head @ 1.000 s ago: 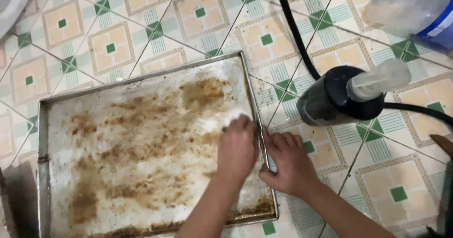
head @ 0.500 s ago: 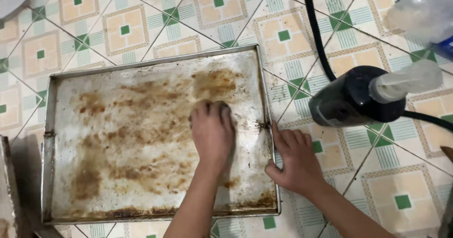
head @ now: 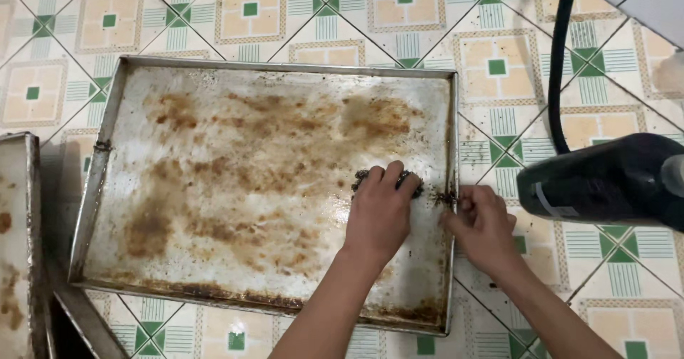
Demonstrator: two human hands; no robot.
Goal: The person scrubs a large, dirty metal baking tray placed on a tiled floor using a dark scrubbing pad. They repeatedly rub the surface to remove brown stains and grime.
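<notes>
Baking tray [head: 107, 159], stained brown, lies flat on the tiled floor [head: 499, 67]. Left hand [head: 381, 213] presses a dark scouring pad [head: 363, 179] near the right rim. Right hand [head: 484, 231] pinches that rim. Judged rigid, light, greasy; best held at the edges.

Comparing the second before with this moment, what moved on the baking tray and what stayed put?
The left hand, pressing a dark scouring pad on the stained baking tray, slid from the tray's near right part up towards the middle, then back right to beside the right rim. It has kept the pad throughout. The right hand still grips that rim. The black device on the tiled floor has not visibly moved.
</notes>
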